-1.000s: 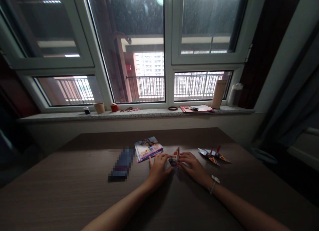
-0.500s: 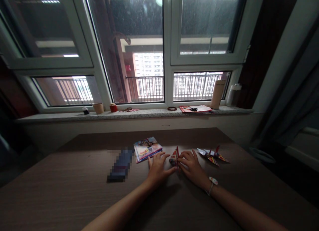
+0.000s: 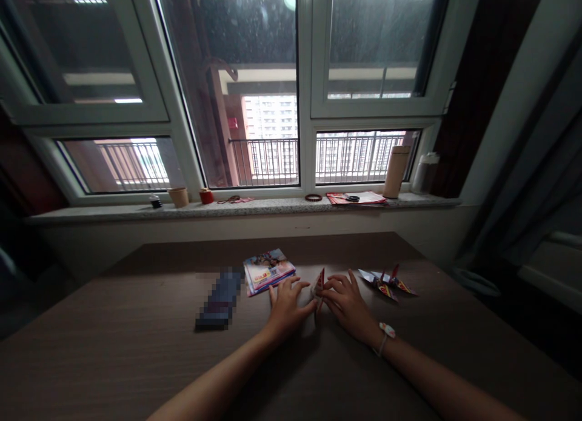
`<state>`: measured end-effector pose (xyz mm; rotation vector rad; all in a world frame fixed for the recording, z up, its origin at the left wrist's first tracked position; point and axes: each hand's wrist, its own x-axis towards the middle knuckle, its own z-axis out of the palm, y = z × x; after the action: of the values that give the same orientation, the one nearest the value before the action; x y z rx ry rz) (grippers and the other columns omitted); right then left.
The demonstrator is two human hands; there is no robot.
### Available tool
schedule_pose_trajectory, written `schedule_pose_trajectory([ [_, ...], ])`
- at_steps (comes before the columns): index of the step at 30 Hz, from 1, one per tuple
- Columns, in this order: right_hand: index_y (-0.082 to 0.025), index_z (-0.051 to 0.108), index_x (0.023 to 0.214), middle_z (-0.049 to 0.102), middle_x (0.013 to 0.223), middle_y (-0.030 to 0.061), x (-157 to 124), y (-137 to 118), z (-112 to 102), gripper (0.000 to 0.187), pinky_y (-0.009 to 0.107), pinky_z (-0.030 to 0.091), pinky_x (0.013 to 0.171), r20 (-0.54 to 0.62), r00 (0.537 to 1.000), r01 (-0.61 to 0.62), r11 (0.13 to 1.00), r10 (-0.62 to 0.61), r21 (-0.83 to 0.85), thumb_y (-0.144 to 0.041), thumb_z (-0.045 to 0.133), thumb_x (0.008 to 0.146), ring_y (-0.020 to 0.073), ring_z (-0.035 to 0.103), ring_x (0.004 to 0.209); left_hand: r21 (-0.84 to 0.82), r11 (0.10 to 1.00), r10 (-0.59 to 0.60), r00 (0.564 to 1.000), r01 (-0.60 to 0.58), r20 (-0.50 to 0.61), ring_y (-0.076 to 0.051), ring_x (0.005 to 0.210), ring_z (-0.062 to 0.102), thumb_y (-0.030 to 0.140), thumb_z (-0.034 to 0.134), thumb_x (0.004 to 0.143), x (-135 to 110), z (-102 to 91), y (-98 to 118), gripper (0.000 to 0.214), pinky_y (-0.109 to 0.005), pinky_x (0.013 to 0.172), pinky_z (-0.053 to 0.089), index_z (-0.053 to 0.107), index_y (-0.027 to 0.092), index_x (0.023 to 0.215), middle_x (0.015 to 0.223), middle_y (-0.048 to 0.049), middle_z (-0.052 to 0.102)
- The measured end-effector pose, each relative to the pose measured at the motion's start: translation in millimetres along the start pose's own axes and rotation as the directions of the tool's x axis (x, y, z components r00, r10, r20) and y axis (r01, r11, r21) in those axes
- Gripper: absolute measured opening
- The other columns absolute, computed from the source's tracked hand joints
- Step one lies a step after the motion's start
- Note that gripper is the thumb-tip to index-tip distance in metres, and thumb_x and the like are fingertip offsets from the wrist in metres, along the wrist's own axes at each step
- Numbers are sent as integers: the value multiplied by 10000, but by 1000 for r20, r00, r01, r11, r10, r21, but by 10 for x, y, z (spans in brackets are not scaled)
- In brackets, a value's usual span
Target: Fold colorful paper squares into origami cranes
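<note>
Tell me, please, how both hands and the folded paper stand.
Right hand holding folded paper, partly hidden; left hand at its side, contact unclear. Nothing blocking; paper stack near left hand.

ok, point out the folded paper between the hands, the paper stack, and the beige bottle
Folded paper [image 3: 318,284]: head view, on its visible middle.
Paper stack [image 3: 268,272]: head view, on its top sheet.
Beige bottle [image 3: 396,174]: head view, on its mid-body.
</note>
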<state>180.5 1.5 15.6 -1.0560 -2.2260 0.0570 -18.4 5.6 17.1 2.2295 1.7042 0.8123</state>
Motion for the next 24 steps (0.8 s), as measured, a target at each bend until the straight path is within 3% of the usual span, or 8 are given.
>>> schedule_pose_trajectory([
  [7, -287, 698, 951, 662, 1014, 12, 1, 28, -20, 160, 598, 98, 1134, -67, 992, -100, 994, 103, 47, -238, 552, 905, 220, 527, 1103, -41, 999, -3, 1000, 2, -11, -289, 1281, 428, 262, 608, 818, 19, 22, -53, 421, -645, 1111, 97, 588, 318, 1236, 1323, -59, 532],
  [14, -261, 703, 805, 686, 939, -2, 7, 113, 21, 139, 604, 47, 1124, -47, 981, -183, 978, 189, 105, -249, 583, 874, 223, 563, 1095, -54, 998, -9, 1000, 8, -11, -290, 1285, 421, 225, 611, 816, 22, 15, -58, 280, -642, 1111, 92, 683, 333, 1065, 1314, -43, 539],
  [20, -216, 614, 685, 686, 888, 1, 10, 110, 4, 153, 600, 20, 1120, -32, 977, -204, 972, 209, 117, -253, 593, 831, 241, 571, 1112, -66, 998, -18, 999, 16, -30, -282, 1276, 432, 222, 610, 827, 21, 28, -73, 233, -630, 1117, 88, 699, 315, 1022, 1303, -38, 548],
  [24, -202, 547, 700, 654, 854, 4, 11, 121, 27, 108, 586, 88, 1121, -7, 969, -246, 964, 248, 102, -222, 598, 793, 211, 609, 948, -58, 998, -22, 1000, 21, -18, -279, 1278, 432, 215, 615, 829, 23, 35, -94, 217, -626, 1118, 86, 706, 313, 1000, 1301, -40, 550],
])
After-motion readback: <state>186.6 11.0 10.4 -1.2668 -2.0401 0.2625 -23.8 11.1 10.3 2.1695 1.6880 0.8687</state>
